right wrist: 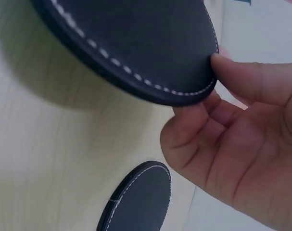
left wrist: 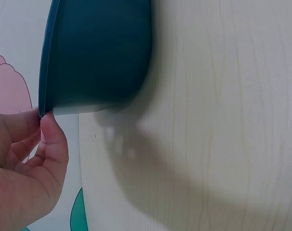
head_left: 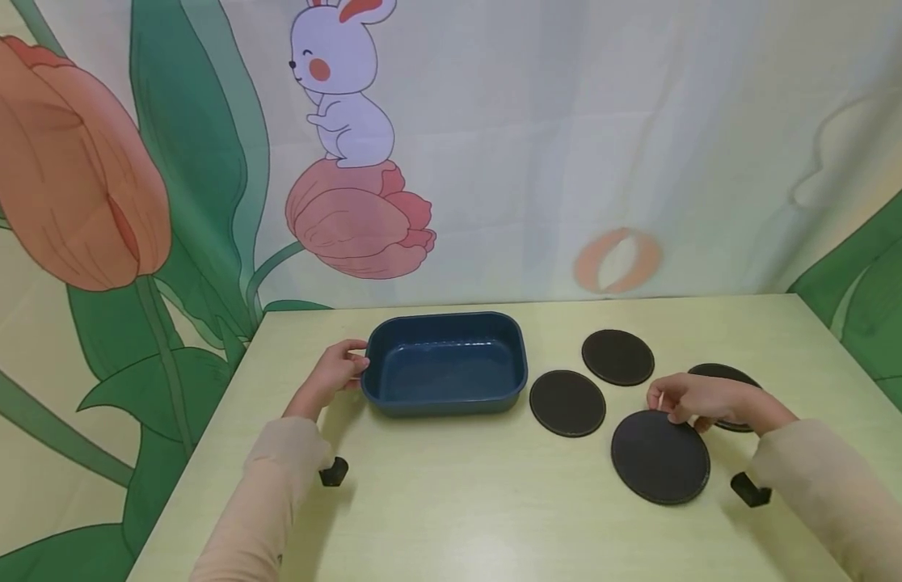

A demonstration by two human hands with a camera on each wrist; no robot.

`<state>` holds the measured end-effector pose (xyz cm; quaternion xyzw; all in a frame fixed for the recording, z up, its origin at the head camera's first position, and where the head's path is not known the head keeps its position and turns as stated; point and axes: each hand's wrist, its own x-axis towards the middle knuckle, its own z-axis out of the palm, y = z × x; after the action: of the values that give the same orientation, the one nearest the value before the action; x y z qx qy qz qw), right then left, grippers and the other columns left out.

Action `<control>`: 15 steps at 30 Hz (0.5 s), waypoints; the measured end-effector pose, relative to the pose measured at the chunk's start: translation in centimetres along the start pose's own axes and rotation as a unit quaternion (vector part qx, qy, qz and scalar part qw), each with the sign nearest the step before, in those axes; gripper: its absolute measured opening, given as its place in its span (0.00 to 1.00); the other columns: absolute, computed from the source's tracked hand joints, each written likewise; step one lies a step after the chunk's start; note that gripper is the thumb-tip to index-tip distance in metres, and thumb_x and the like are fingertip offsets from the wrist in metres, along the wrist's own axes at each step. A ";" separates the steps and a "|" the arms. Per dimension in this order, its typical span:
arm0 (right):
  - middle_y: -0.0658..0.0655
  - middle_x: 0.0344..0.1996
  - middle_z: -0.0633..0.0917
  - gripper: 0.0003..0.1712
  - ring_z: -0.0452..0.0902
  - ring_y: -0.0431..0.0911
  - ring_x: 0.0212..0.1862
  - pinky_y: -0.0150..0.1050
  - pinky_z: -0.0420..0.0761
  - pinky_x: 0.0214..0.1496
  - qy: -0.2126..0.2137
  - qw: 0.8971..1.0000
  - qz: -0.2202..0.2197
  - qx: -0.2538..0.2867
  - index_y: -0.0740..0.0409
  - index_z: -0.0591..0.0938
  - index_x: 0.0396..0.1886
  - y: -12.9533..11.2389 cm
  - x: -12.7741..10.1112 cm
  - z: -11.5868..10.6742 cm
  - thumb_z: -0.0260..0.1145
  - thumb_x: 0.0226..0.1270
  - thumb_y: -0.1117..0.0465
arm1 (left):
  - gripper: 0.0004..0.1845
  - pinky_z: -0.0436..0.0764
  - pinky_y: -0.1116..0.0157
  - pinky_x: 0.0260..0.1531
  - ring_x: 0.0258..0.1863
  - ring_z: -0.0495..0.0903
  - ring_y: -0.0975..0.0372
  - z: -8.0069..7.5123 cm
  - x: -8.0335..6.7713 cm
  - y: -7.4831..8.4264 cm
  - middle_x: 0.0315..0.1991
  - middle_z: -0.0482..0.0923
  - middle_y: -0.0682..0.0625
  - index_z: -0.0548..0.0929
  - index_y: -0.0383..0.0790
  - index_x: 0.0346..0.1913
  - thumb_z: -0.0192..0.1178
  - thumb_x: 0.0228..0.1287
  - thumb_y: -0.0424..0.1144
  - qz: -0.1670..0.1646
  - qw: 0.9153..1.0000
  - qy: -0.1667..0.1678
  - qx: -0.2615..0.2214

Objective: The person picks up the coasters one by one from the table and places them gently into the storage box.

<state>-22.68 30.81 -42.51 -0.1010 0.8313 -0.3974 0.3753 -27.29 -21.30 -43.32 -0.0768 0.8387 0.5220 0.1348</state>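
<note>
A deep blue rectangular baking dish (head_left: pixel 444 407) stands near the table's back edge, left of centre. My left hand (head_left: pixel 333 370) pinches its left rim between thumb and fingers; the left wrist view shows the thumb on the dish's edge (left wrist: pixel 97 53). On the right, my right hand (head_left: pixel 706 399) holds a round black coaster (head_left: pixel 660 458) by its far edge. White stitching runs round this coaster (right wrist: pixel 146 43) in the right wrist view, where it is tilted above the table. A shadow falls below it. Beyond the right hand lies another black coaster (head_left: pixel 722 373), partly hidden.
Two more black coasters lie flat between the dish and my right hand: one nearer coaster (head_left: pixel 567 403) close to the dish and one farther coaster (head_left: pixel 618 357). Behind the pale wooden table (head_left: pixel 451 501) hangs a printed curtain (head_left: pixel 538 162) with a rabbit and tulips.
</note>
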 end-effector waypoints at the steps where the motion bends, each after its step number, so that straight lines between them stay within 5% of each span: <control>1: 0.52 0.24 0.66 0.11 0.61 0.43 0.22 0.33 0.61 0.20 -0.008 1.000 -0.005 0.012 0.64 0.68 0.38 -0.1 -0.1 -0.2 0.49 0.53 0.75 | 0.21 0.77 0.67 0.31 0.30 0.74 0.63 0.0 0.0 0.0 0.40 0.70 0.44 0.63 0.36 0.61 0.47 0.65 0.31 0.001 1.000 -0.001 0.001; 8: 0.50 0.28 0.67 0.11 0.65 0.40 0.28 0.35 0.70 0.27 -0.041 0.992 -0.062 0.100 0.65 0.66 0.40 -1.6 -0.1 -1.3 0.54 0.58 0.71 | 0.21 0.77 0.63 0.35 0.31 0.74 0.62 -0.1 -0.1 -0.1 0.41 0.70 0.43 0.63 0.36 0.60 0.47 0.65 0.32 0.005 1.000 -0.001 0.006; 15: 0.49 0.30 0.68 0.12 0.66 0.40 0.29 0.37 0.72 0.31 -0.010 0.989 -0.077 0.125 0.61 0.67 0.43 -3.8 0.6 -1.3 0.56 0.59 0.68 | 0.21 0.77 0.59 0.39 0.32 0.74 0.61 -0.2 -0.3 0.1 0.42 0.70 0.42 0.63 0.36 0.61 0.47 0.65 0.32 0.004 1.000 -0.001 0.011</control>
<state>-24.49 28.76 -39.56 -0.1213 0.7609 -0.5251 0.3614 -27.05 -21.42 -43.10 -0.0716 0.8443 0.5137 0.1347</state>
